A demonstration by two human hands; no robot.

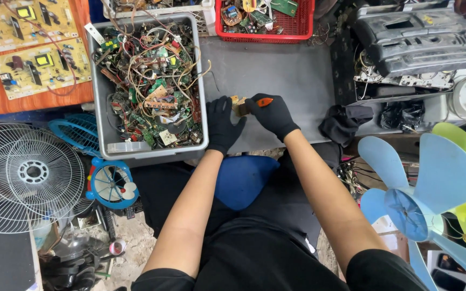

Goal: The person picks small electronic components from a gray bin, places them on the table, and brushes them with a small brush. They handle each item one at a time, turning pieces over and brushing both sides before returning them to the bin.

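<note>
Both gloved hands, left hand (223, 125) and right hand (274, 115), pinched shut on small circuit board (239, 106), orange-handled tool (264, 102) in right, grey bin (152, 151) just left.

A single head-mounted camera looked steeply down from above the seated person, facing forward over the lap onto the grey desk (292, 75). It sat close, framing both forearms and the surrounding floor clutter.

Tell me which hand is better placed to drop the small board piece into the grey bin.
Probably left: the left hand grips the board piece right beside the grey bin, while the right hand holds an orange-handled tool.
</note>
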